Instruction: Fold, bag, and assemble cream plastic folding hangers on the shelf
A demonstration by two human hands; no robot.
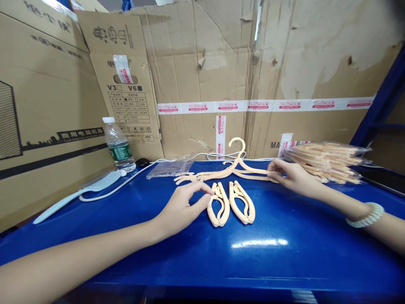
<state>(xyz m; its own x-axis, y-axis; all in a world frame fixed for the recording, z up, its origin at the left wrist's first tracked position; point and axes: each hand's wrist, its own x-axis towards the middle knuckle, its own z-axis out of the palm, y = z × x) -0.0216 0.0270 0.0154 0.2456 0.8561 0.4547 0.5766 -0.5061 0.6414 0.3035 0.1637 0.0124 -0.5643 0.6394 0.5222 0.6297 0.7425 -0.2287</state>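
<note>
Two peach plastic clothes hangers with arms spread, the front one an unfolded hanger [223,173], lie overlapping toward the back of the table, one hook raised. My right hand [289,177] pinches the right arm end of the unfolded hangers; whether it grips one or both I cannot tell. Nearer me are two folded hangers, a left folded hanger [225,209] and a right folded hanger [250,209], side by side. My left hand [182,207] has thumb and index tip close together at the upper left edge of the left folded hanger.
Bagged peach hangers [322,160] are piled at right, beside a dark flat object [384,179]. A clear plastic bag [169,167], water bottle [117,145], pale blue hairbrush [85,188] and white cable [117,192] lie or stand at left. Cardboard [202,76] walls the blue table [284,261].
</note>
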